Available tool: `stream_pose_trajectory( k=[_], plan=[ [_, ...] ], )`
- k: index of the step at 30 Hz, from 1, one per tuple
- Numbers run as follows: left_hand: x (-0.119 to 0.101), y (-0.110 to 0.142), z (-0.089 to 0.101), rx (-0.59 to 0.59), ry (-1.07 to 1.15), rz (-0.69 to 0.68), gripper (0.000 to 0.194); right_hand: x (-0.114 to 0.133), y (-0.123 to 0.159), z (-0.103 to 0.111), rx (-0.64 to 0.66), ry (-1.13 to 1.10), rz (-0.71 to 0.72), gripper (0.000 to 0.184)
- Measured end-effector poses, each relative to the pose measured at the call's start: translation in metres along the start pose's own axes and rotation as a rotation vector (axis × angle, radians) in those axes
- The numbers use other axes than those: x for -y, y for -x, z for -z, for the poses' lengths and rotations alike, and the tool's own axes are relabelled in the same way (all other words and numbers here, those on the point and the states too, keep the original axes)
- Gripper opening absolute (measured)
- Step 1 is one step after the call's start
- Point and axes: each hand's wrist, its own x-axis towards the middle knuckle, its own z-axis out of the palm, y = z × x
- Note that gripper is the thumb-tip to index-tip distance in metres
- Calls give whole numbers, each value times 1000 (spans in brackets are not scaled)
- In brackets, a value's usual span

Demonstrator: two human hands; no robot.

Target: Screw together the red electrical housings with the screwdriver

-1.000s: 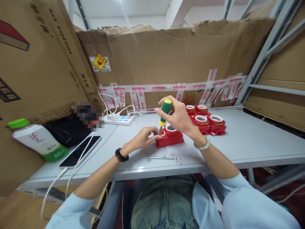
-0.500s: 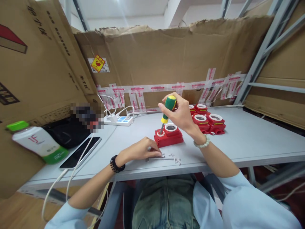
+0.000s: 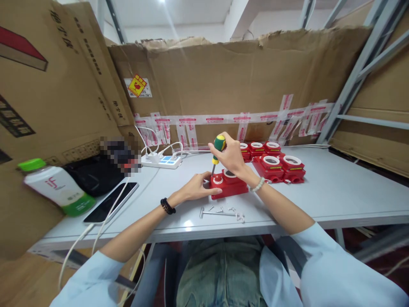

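My right hand [image 3: 232, 157] is wrapped round the green and yellow handle of a screwdriver [image 3: 219, 143]. The shaft points down, its tip at the back left corner of a red housing [image 3: 231, 188]. This housing has a white ring, partly hidden behind my right hand, and a small round red part on its left. My left hand [image 3: 198, 186] grips the housing's left end, thumb along the front and fingers at the back corner. In front of it lie a T-shaped metal rod [image 3: 219, 213], a few small screws [image 3: 221, 209] and small white pieces [image 3: 240, 218].
Several more red housings [image 3: 271, 170] with white rings stand at the back right. To the left are a white power strip [image 3: 162, 162], a phone [image 3: 111, 204], a bottle [image 3: 59, 187] and a black bag [image 3: 92, 177]. Cardboard [image 3: 204, 85] walls the table's back.
My left hand has left the small screws and moved up to the red housing, taking hold of it. The screwdriver tip has shifted left, from the round part to the housing's corner.
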Motion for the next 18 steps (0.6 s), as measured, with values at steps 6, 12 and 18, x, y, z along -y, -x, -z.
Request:
stream_pose_trajectory(
  k=[6, 12, 18],
  plan=[
    [-2, 1, 1, -13, -20, -18, 48, 1, -1, 1, 30, 43, -7, 22],
    [-1, 0, 1, -22, -25, -20, 49, 7, -4, -3, 59, 215, 17, 29],
    [0, -1, 1, -49, -15, -32, 47, 18, -13, -13, 131, 453, -25, 31]
  ],
)
